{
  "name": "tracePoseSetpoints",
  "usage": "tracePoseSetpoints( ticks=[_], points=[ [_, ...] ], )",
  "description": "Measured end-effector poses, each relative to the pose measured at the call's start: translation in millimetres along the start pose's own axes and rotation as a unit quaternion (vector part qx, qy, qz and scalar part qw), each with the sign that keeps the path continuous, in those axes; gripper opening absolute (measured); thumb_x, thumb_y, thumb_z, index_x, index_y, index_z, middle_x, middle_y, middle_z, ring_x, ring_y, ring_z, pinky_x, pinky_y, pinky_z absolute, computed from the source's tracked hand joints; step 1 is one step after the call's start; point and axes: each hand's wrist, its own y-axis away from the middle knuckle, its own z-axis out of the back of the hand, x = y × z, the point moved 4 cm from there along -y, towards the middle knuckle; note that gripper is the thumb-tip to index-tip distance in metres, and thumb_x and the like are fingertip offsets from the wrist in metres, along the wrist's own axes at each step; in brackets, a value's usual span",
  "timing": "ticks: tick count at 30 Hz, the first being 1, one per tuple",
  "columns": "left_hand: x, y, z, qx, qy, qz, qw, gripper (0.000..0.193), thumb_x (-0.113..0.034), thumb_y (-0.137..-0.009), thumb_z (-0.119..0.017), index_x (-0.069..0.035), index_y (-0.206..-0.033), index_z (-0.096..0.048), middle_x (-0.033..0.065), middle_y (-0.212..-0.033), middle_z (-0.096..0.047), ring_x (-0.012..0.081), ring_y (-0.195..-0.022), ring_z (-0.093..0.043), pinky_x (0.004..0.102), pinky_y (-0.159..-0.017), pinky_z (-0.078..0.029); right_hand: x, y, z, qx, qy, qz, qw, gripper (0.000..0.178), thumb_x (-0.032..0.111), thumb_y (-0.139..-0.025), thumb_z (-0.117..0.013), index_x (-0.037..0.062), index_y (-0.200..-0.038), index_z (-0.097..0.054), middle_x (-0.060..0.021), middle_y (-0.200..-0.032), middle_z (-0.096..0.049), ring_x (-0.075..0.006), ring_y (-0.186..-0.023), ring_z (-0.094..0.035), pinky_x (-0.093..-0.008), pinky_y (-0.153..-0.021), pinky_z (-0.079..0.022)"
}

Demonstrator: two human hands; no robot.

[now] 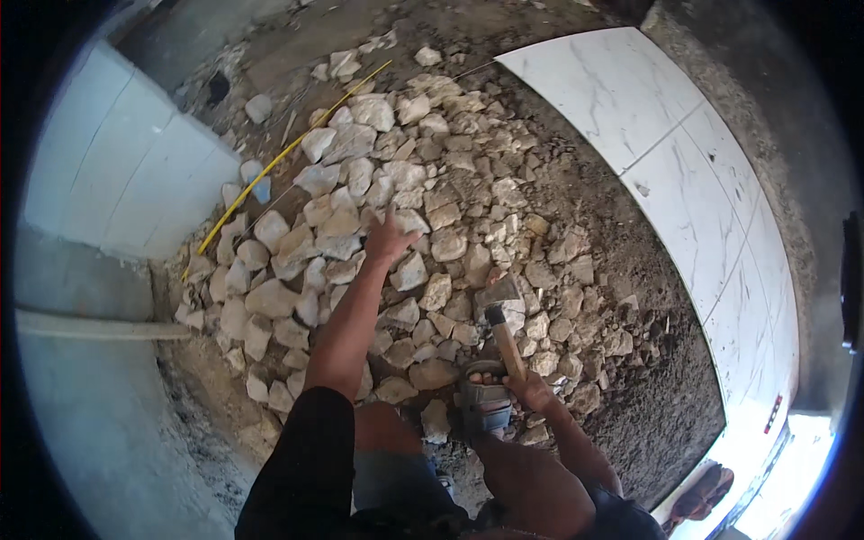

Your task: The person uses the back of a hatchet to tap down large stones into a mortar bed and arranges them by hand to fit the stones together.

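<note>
My left hand [387, 243] reaches out over the bed of loose pale stones [346, 141]. Its index finger is stretched forward and the thumb stands apart. Nothing shows in its grip, and whether it touches a stone I cannot tell. Nearer to me, my right hand [533, 393] is wrapped round the wooden handle [509, 351] of a hammer. The dark part of the hammer [494, 314] points away from me, above the stones. The exact shape of its head is hard to make out against them.
A yellow strip [297, 144] runs along the stones' left side, near a pale wall [108, 153]. White marble-look tiles [702, 180] border the dark soil [657, 396] on the right. My sandalled foot [486, 400] stands among the stones.
</note>
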Motion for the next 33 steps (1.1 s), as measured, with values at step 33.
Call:
tracePoseSetpoints(
  ticks=[33],
  points=[
    [-165, -24, 69, 0.131, 0.727, 0.098, 0.666, 0.079, -0.044, -0.093, -0.047, -0.007, -0.146, -0.002, 0.0221, -0.148, -0.014, 0.0436, -0.13, -0.028, 0.0549, -0.103, -0.034, 21, 20, 9, 0.035, -0.069, -0.011, 0.997, 0.035, 0.034, -0.086, -0.062, -0.0001, -0.088, -0.058, -0.0049, -0.063, -0.058, -0.0139, -0.054, -0.056, -0.0308, -0.051, -0.044]
  ],
)
